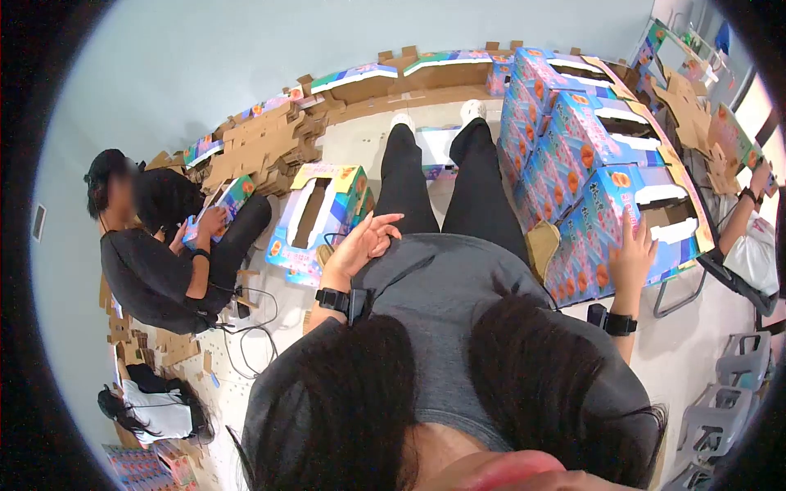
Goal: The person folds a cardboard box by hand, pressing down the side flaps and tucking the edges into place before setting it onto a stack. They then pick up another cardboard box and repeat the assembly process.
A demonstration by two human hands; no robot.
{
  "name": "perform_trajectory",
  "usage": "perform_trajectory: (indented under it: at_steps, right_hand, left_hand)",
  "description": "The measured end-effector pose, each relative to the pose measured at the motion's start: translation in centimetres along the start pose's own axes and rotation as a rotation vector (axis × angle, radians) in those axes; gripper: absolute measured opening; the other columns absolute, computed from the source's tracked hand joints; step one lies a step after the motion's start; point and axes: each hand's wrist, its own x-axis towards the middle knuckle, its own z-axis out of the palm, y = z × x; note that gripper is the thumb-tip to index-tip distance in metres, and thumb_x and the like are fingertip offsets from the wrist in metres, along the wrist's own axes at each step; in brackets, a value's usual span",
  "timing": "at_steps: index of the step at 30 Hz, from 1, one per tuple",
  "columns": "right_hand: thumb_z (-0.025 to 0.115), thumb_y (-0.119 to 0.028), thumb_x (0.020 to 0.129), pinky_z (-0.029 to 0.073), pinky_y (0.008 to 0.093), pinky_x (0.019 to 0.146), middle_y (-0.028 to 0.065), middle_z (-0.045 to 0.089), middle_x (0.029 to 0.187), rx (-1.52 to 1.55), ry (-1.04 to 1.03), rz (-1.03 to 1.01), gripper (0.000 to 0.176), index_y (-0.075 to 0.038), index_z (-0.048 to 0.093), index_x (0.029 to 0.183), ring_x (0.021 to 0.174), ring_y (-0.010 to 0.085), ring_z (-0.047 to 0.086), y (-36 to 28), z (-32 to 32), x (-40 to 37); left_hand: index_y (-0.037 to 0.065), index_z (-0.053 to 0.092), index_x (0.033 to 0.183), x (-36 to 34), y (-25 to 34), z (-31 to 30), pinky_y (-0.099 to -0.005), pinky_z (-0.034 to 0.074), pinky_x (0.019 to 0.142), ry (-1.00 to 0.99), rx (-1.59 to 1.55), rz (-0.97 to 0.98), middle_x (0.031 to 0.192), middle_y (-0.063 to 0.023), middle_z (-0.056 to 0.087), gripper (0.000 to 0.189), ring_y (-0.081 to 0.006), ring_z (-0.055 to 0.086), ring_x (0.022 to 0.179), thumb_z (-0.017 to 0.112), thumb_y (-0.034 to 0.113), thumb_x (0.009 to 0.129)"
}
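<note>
My left hand is held palm up over my lap, with its fingers loosely curled, apart, and nothing in them. Just left of it a colourful printed carton stands on the floor, its top showing a long opening with white edges. My right hand is raised with fingers spread against or just in front of the nearest stacked carton; whether it touches cannot be told. This blue and pink carton has a top opening with white flaps. Each of my wrists wears a black strap with a small device.
More printed cartons are stacked at the right. Flattened brown cardboard lies along the wall. At the left a seated co-worker handles a carton, with cables on the floor nearby. Grey stools stand at lower right.
</note>
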Motion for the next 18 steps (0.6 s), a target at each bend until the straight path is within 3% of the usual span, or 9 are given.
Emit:
perform_trajectory:
  at_steps: [4, 7, 10, 14, 15, 17, 18]
  right_hand:
    - [0.070, -0.010, 0.070, 0.031, 0.0590, 0.110, 0.0150, 0.041, 0.148, 0.025, 0.015, 0.030, 0.089, -0.029, 0.035, 0.150, 0.132, 0.0351, 0.043, -0.1, 0.3, 0.0]
    - [0.074, -0.015, 0.072, 0.031, 0.0578, 0.110, 0.0159, 0.041, 0.147, 0.017, -0.010, 0.073, 0.088, -0.029, 0.036, 0.149, 0.132, 0.0357, 0.043, -0.3, 0.2, 0.3]
    - [0.069, -0.010, 0.069, 0.029, 0.0589, 0.110, 0.0155, 0.041, 0.148, 0.030, -0.001, 0.124, 0.086, -0.029, 0.039, 0.148, 0.133, 0.0352, 0.043, -0.4, 1.0, 0.5]
    - [0.067, -0.016, 0.069, 0.028, 0.0596, 0.111, 0.0171, 0.040, 0.148, 0.000, 0.010, 0.135, 0.084, -0.028, 0.040, 0.147, 0.134, 0.0358, 0.041, -0.4, 1.7, 0.5]
    - [0.075, -0.023, 0.073, 0.027, 0.0611, 0.111, 0.0170, 0.037, 0.151, -0.043, -0.043, 0.135, 0.087, -0.030, 0.035, 0.150, 0.138, 0.0365, 0.037, -0.6, 1.4, 0.8]
    - [0.072, -0.028, 0.077, 0.025, 0.0624, 0.111, 0.0189, 0.035, 0.152, -0.058, -0.182, 0.193, 0.081, -0.028, 0.037, 0.149, 0.139, 0.0372, 0.035, -1.0, 0.6, 1.4]
    - [0.070, -0.031, 0.078, 0.024, 0.0630, 0.111, 0.0199, 0.034, 0.152, -0.062, -0.251, 0.221, 0.078, -0.027, 0.038, 0.149, 0.140, 0.0375, 0.034, -1.4, -0.4, 1.9]
  left_hand:
    - [0.005, 0.047, 0.139, 0.2, 0.0, -0.3, -0.0192, 0.030, 0.058, -0.013, -0.005, -0.018, 0.100, -0.0036, 0.061, 0.056, -0.0050, 0.037, 0.065, 0.032, 0.046, 0.105]
    - [0.005, 0.048, 0.139, 0.3, -0.2, -0.4, -0.0191, 0.030, 0.058, 0.006, -0.010, -0.034, 0.100, -0.0038, 0.060, 0.053, -0.0048, 0.037, 0.065, 0.034, 0.044, 0.105]
    - [0.003, 0.046, 0.140, 0.3, -0.4, -0.3, -0.0185, 0.028, 0.054, 0.036, 0.011, -0.013, 0.099, -0.0016, 0.061, 0.057, -0.0041, 0.035, 0.061, 0.035, 0.046, 0.104]
    - [0.004, 0.046, 0.141, 0.3, -0.6, -0.6, -0.0187, 0.030, 0.055, 0.014, 0.002, 0.021, 0.099, -0.0034, 0.063, 0.059, -0.0042, 0.037, 0.061, 0.032, 0.048, 0.104]
    - [0.004, 0.049, 0.137, 0.2, -0.4, -0.3, -0.0190, 0.029, 0.054, 0.038, -0.015, 0.010, 0.095, -0.0023, 0.061, 0.056, -0.0044, 0.036, 0.061, 0.033, 0.047, 0.105]
    - [0.005, 0.054, 0.129, 0.2, 0.0, 0.5, -0.0194, 0.027, 0.054, 0.083, -0.047, -0.004, 0.085, -0.0002, 0.056, 0.051, -0.0049, 0.034, 0.060, 0.034, 0.045, 0.105]
    - [0.006, 0.056, 0.118, 0.3, -0.2, 0.0, -0.0200, 0.026, 0.053, 0.060, -0.069, -0.010, 0.079, 0.0015, 0.051, 0.046, -0.0048, 0.032, 0.058, 0.035, 0.045, 0.105]
